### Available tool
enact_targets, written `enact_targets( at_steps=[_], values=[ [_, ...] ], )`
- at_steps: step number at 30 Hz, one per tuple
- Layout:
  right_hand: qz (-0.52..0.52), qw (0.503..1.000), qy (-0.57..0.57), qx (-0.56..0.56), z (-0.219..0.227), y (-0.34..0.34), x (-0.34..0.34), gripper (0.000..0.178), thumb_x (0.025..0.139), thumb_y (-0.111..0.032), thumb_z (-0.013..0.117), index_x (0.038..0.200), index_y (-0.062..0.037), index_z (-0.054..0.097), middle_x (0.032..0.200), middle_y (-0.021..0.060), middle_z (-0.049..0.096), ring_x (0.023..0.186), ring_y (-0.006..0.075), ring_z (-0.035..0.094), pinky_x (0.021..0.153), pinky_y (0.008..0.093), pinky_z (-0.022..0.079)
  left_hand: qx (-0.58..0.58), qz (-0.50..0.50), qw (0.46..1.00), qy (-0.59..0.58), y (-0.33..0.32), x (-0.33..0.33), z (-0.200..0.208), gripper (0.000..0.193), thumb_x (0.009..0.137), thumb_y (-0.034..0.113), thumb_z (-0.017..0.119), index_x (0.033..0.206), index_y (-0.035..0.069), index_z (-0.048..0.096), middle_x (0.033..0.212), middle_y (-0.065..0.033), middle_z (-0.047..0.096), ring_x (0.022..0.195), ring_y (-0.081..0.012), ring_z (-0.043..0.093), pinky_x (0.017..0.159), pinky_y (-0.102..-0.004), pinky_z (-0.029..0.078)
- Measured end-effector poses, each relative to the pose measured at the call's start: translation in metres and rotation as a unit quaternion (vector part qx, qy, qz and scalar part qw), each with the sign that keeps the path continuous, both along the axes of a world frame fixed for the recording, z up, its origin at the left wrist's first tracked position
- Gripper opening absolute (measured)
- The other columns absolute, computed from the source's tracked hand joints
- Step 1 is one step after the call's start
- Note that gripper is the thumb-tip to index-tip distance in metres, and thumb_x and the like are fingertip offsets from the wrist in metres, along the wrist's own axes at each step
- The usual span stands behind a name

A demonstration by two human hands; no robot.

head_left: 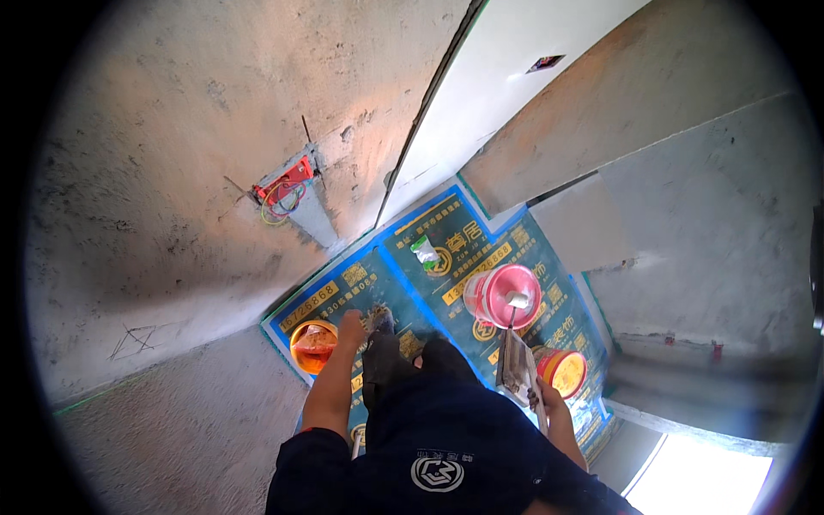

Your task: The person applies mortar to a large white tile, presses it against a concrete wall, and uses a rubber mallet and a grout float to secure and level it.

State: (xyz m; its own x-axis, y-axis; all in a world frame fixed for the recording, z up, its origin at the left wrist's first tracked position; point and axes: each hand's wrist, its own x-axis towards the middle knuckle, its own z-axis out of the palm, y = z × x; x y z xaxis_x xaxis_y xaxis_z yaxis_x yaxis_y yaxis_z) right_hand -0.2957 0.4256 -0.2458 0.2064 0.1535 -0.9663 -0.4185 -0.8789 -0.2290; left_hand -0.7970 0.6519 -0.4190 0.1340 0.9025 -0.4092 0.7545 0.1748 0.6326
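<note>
My right hand (550,400) is closed around the pale handle of a long tool with a grey, stained, rectangular frame (516,364). Beyond the frame, a thin rod runs up to the mouth of a pink bucket (481,297), where a small white block (517,299) shows. Whether the rod belongs to the held tool is unclear. My left hand (350,328) hangs low beside my left leg, close to an orange bucket (299,346) with reddish contents; its fingers are too small to make out. A red bucket with a yellow top (566,374) stands just beyond my right hand.
Green printed floor covering (421,296) with blue tape seams lies underfoot. A white-and-green packet (424,251) rests on it near the far wall. Wires hang from a red wall box (292,178) in the rough left wall. Bright light enters through an opening (699,481) at lower right.
</note>
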Motion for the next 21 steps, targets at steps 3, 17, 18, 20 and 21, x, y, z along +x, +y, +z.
enact_targets(
  at_steps=[3, 17, 18, 20, 21],
  values=[
    [0.026, 1.000, 0.000, -0.010, -0.014, -0.010, 0.003, 0.052, 0.093, -0.057, 0.044, 0.083, -0.0071, 0.055, 0.059, 0.0026, 0.052, 0.044, 0.0155, 0.049, 0.043, 0.0323, 0.044, 0.001, 0.049, 0.999, 0.006, -0.020, -0.028, -0.003, 0.027, 0.076, 0.003, 0.057, 0.102, -0.001, 0.062, 0.106, -0.0226, 0.062, 0.103, -0.0385, 0.057, 0.088, -0.0430, 0.045],
    [-0.195, 0.973, 0.027, -0.118, -0.069, -0.094, -0.004, 0.041, 0.092, -0.049, 0.052, 0.088, -0.0083, 0.050, 0.062, 0.0043, 0.048, 0.047, 0.0161, 0.047, 0.042, 0.0314, 0.042, -0.011, 0.032, 0.995, 0.096, -0.002, -0.037, -0.031, 0.021, 0.082, 0.015, 0.051, 0.087, 0.001, 0.065, 0.090, -0.0243, 0.064, 0.091, -0.0400, 0.061, 0.079, -0.0463, 0.048],
    [-0.193, 0.974, 0.029, -0.115, -0.072, -0.091, -0.008, 0.043, 0.092, -0.051, 0.051, 0.086, -0.0079, 0.049, 0.062, 0.0037, 0.048, 0.047, 0.0157, 0.047, 0.042, 0.0313, 0.041, 0.003, -0.011, 0.994, 0.109, 0.023, -0.028, -0.036, 0.022, 0.083, 0.018, 0.050, 0.086, 0.001, 0.064, 0.088, -0.0246, 0.064, 0.089, -0.0409, 0.061, 0.078, -0.0474, 0.048],
    [-0.175, 0.977, 0.039, -0.118, -0.074, -0.082, -0.015, 0.046, 0.092, -0.052, 0.051, 0.082, -0.0073, 0.050, 0.060, 0.0034, 0.048, 0.046, 0.0151, 0.047, 0.043, 0.0313, 0.042, 0.055, -0.072, 0.983, 0.158, 0.073, -0.011, -0.044, 0.023, 0.085, 0.019, 0.050, 0.084, 0.001, 0.063, 0.088, -0.0231, 0.063, 0.088, -0.0405, 0.060, 0.077, -0.0488, 0.047],
    [-0.159, 0.978, 0.046, -0.124, -0.076, -0.075, -0.012, 0.046, 0.092, -0.052, 0.051, 0.081, -0.0072, 0.050, 0.060, 0.0037, 0.049, 0.046, 0.0150, 0.047, 0.043, 0.0314, 0.042, 0.111, -0.133, 0.966, 0.193, 0.100, -0.001, -0.047, 0.024, 0.086, 0.020, 0.050, 0.082, 0.001, 0.062, 0.088, -0.0216, 0.063, 0.088, -0.0400, 0.059, 0.076, -0.0501, 0.046]
  ],
)
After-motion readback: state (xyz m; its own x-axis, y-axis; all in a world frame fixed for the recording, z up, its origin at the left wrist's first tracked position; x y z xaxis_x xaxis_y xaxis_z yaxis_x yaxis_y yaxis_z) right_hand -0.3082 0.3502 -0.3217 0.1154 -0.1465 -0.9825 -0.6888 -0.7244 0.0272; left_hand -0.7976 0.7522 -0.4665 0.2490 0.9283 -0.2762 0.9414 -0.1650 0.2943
